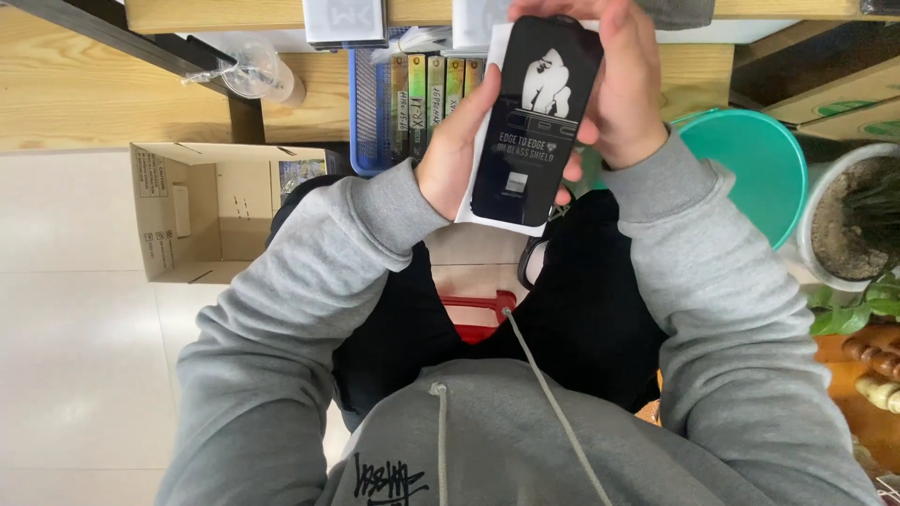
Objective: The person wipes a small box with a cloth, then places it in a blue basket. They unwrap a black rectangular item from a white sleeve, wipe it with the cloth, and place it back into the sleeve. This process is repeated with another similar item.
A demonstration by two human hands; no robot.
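Observation:
A flat black packet (pixel 532 122) with white print and a white backing is held up in front of me with both hands. My left hand (pixel 450 155) grips its left edge and lower corner, thumb along the side. Around the packet's top and right edge wraps my right hand (pixel 623 80), fingers curled over the upper end. Both arms wear grey sweatshirt sleeves, and my lap in black trousers lies below.
A blue basket (pixel 367 112) holding several upright packets stands under the wooden bench (pixel 103 94). An open cardboard box (pixel 202 211) sits on the pale tiled floor at left. A green stool (pixel 759 159) and a potted plant (pixel 858 215) are at right. A red stool edge (pixel 478 307) shows between my legs.

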